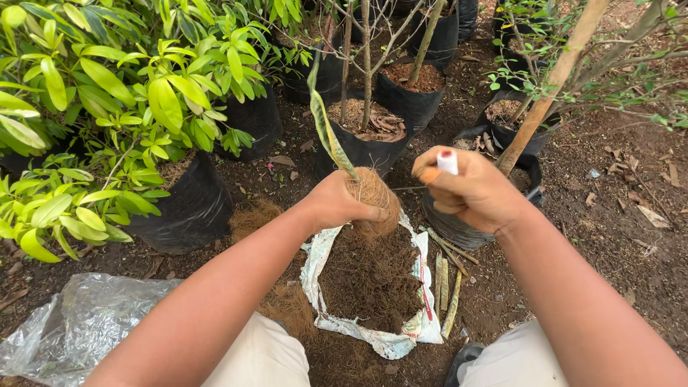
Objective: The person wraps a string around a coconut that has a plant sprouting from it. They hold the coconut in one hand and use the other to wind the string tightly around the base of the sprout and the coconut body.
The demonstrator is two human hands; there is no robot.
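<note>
Where the view begins at the far left, one crumpled clear plastic sheet lies on the soil, below two leafy green shrubs in black grow bags. One left hand reaches in from there, its grip closed tight around a single fibrous brown root ball, from which one long, narrow mottled leaf rises upward. The root ball hangs just above one open white sack, patterned in red and green along its rolled rim, filled with dark coir-like compost and set on the ground between the person's knees. Beside the sack's right edge lie about three pale cut stalks. Further right, the right hand is clenched into a fist around one small white cylindrical object with a red tip. Behind the hands stand about five more black grow bags with thin bare stems.
</note>
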